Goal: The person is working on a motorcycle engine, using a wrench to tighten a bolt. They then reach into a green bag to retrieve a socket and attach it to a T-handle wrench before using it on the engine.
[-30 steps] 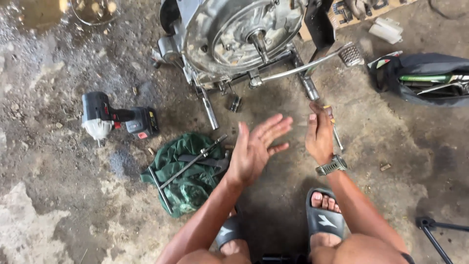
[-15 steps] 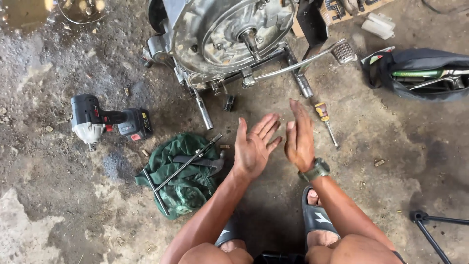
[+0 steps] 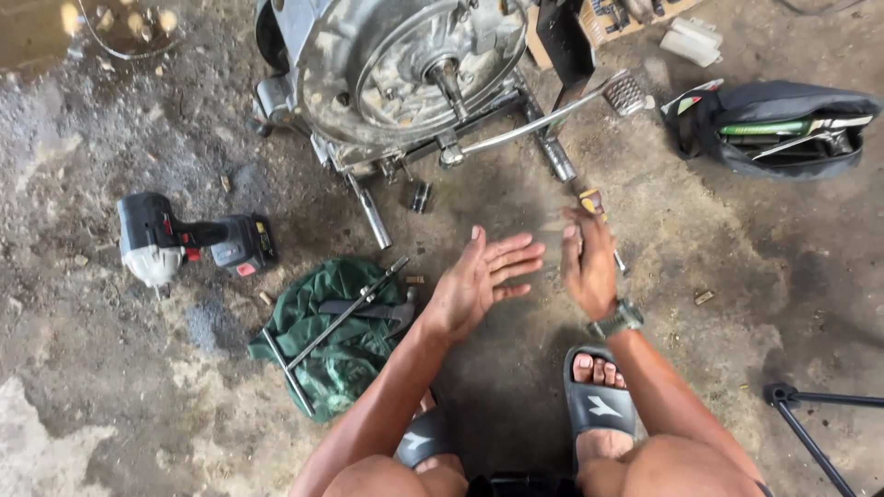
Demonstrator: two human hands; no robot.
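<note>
1. Two bare hands hover palm to palm over the stained concrete floor (image 3: pixel 120 387): the left hand (image 3: pixel 479 281) is spread wide with nothing in it, and the right hand (image 3: pixel 587 262), a watch (image 3: pixel 615 321) on its wrist, is likewise flat and grasps nothing.
2. Nearest the right hand lies a screwdriver (image 3: pixel 592 201) with a yellow and dark handle, flat on the floor just beyond the fingertips, its shaft partly hidden behind the hand.
3. Beyond it stands a silver engine casing (image 3: pixel 405 69) with a round open cover, a centre shaft and a long kick lever (image 3: pixel 543 120).
4. Left of the left hand, a green cloth (image 3: pixel 331 345) carries a T-handled wrench (image 3: pixel 336 322).
5. Farther left lies a black cordless impact driver (image 3: pixel 189 241); at far right, an open dark tool bag (image 3: pixel 783 129).
</note>
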